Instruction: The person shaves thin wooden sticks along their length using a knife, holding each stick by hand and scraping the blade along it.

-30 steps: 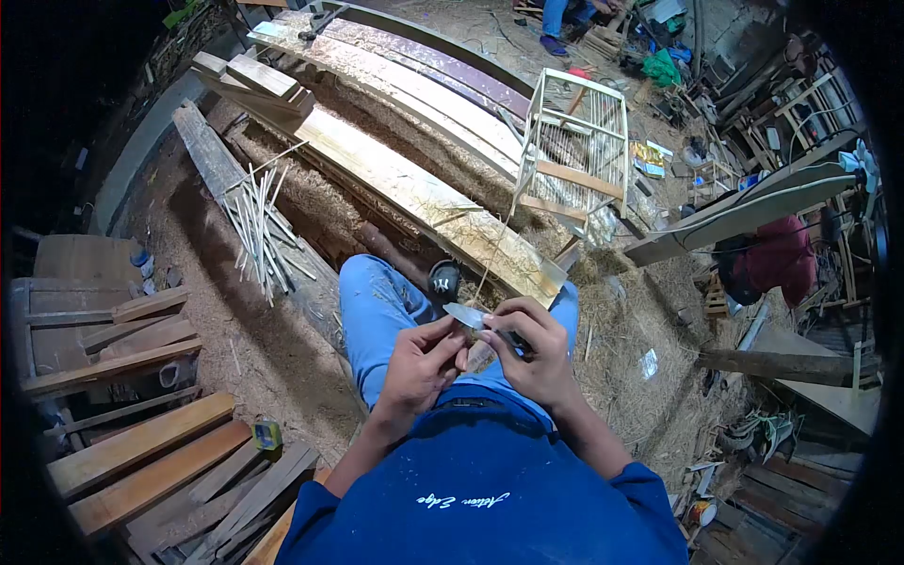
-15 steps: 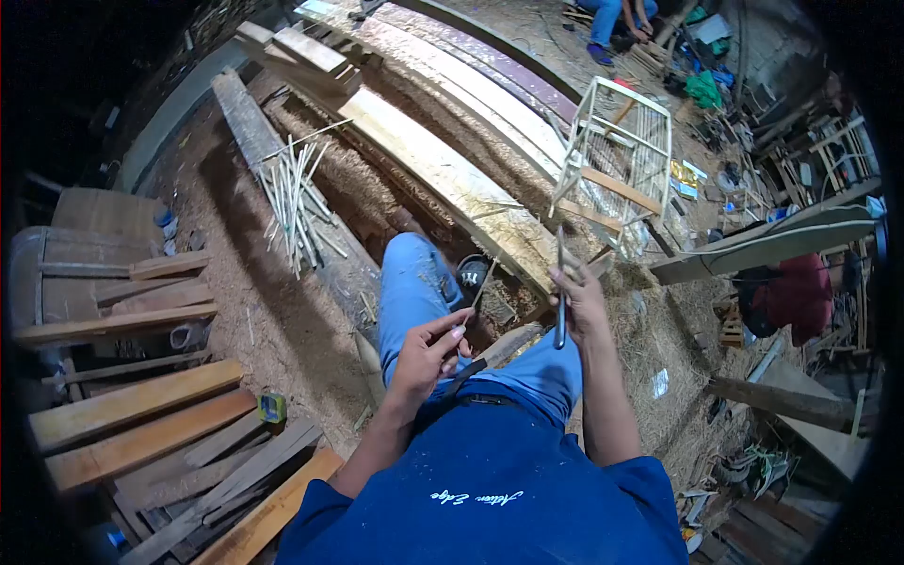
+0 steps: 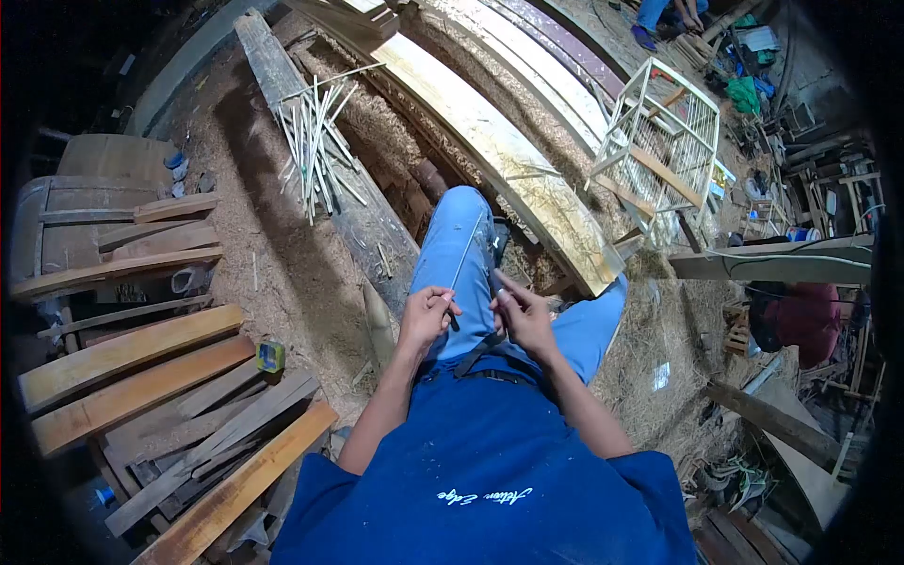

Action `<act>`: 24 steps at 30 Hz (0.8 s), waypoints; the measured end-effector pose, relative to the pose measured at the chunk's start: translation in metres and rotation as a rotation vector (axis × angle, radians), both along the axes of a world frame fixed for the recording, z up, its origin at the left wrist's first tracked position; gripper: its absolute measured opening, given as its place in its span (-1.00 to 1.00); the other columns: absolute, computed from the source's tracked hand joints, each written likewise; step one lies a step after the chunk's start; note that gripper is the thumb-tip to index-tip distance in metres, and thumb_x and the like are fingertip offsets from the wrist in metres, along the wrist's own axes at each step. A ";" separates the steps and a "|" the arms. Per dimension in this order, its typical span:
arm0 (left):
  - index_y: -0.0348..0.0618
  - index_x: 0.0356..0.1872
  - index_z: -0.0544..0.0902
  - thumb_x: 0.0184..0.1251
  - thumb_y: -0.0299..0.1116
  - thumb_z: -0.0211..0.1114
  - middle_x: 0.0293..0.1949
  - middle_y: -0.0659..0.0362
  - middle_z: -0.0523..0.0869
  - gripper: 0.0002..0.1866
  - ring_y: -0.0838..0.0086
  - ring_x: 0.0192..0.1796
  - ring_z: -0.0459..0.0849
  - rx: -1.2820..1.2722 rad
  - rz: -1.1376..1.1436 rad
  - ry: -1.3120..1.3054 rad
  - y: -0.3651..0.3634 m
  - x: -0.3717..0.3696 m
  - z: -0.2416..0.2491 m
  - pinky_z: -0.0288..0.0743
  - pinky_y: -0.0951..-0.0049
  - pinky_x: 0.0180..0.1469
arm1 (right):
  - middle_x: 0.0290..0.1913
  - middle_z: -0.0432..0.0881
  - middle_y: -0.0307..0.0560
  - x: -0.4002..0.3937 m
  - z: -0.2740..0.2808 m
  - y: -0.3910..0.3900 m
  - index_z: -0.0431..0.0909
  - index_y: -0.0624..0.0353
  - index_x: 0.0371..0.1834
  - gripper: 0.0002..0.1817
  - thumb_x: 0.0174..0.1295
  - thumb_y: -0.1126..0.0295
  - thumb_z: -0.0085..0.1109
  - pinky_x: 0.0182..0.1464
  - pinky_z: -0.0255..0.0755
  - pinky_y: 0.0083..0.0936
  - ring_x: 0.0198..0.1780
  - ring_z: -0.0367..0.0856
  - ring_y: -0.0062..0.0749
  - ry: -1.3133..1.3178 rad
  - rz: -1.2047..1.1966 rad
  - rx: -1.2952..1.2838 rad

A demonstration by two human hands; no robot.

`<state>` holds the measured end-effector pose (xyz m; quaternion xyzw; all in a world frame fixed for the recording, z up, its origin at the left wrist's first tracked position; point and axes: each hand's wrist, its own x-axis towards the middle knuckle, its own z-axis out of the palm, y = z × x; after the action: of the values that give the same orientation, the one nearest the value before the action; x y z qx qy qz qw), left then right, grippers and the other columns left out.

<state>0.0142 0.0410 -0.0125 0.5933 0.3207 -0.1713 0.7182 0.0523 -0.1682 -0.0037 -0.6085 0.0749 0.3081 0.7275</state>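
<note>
My left hand (image 3: 428, 315) is closed in a pinch in front of my left thigh. A thin pale stick (image 3: 468, 252) runs up from its fingers across the jeans. Close on the right, my right hand (image 3: 524, 318) is wrapped round a slim knife (image 3: 495, 281), of which only a dark part shows past the fingers. The two hands are a small gap apart. A bundle of thin pale sticks (image 3: 315, 151) lies on the weathered plank (image 3: 268, 71) to the front left.
A thick pale board (image 3: 490, 132) slants past my right knee. Beyond it stands a slatted wooden frame (image 3: 664, 141). Lumber (image 3: 132, 358) and a yellow tape measure (image 3: 270, 356) lie on the left. Another person's legs (image 3: 650, 14) show at the far right.
My right hand has come left and inward with the knife, closer to my left hand. My left hand has shifted slightly. The view has turned, so the surroundings sit differently.
</note>
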 end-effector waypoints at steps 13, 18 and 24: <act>-0.35 -0.23 0.66 0.56 -0.44 0.16 -0.50 0.10 0.75 -0.81 0.66 -0.67 0.49 0.077 0.042 -0.032 0.002 -0.003 -0.015 0.30 0.56 -0.65 | -0.32 0.54 0.02 -0.017 -0.021 0.021 0.54 -0.29 0.43 -0.31 0.21 0.56 0.23 -0.22 0.53 -0.22 -0.34 0.61 -0.03 -0.747 0.418 -0.489; -0.34 -0.20 0.66 0.58 -0.40 0.18 -0.51 0.15 0.72 -0.80 0.70 -0.66 0.45 0.101 0.051 0.005 0.012 -0.010 -0.013 0.27 0.61 -0.63 | -0.29 0.53 -0.01 -0.016 -0.029 0.030 0.45 -0.38 0.49 -0.24 0.18 0.53 0.24 -0.24 0.55 -0.14 -0.33 0.62 -0.02 -0.817 0.476 -0.614; -0.36 -0.09 0.68 0.59 -0.37 0.19 -0.52 0.20 0.69 -0.78 0.73 -0.67 0.37 0.011 0.066 0.025 0.033 -0.031 -0.011 0.21 0.66 -0.62 | -0.25 0.53 -0.01 -0.010 -0.034 0.040 0.41 -0.39 0.51 -0.19 0.14 0.52 0.25 -0.26 0.56 -0.10 -0.29 0.65 0.03 -0.884 0.486 -0.624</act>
<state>-0.0165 0.0740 -0.0239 0.5844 0.3500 -0.1533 0.7159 0.0422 -0.1284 -0.0376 -0.8641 -0.2897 0.1464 0.3847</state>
